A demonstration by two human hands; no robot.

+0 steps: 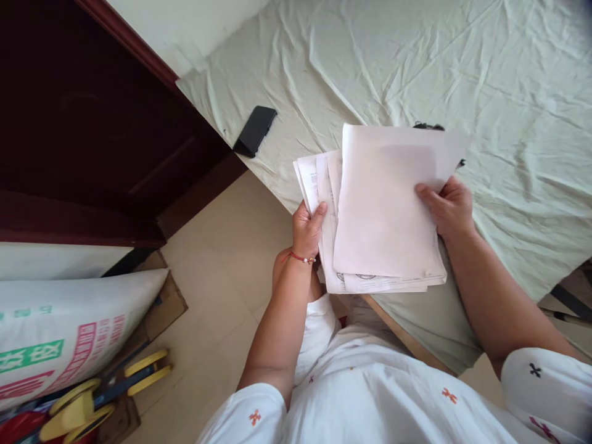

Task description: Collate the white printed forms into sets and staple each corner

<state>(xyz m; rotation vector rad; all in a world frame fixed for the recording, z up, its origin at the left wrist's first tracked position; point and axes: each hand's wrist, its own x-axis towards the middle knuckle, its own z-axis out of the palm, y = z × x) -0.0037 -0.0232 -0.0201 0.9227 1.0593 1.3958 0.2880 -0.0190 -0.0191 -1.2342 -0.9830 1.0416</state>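
A stack of loose white papers (386,209) is held up between my two hands, over the near edge of the cloth-covered surface. My left hand (309,229) grips the stack's left side, thumb on top, where several uneven sheets with printed text stick out. At the right side, my right hand (448,206) pinches the papers with its thumb lying on the blank top sheet. The fingers under the stack are hidden. Printing and part of a round mark show along the bottom edges of the lower sheets.
A black phone-like case (256,131) lies at the left edge of the wrinkled pale green cloth (370,68). Behind the papers a dark object (428,126) partly shows. On the floor at left are a printed white sack (78,327) and a yellow-and-blue wheeled item (106,388).
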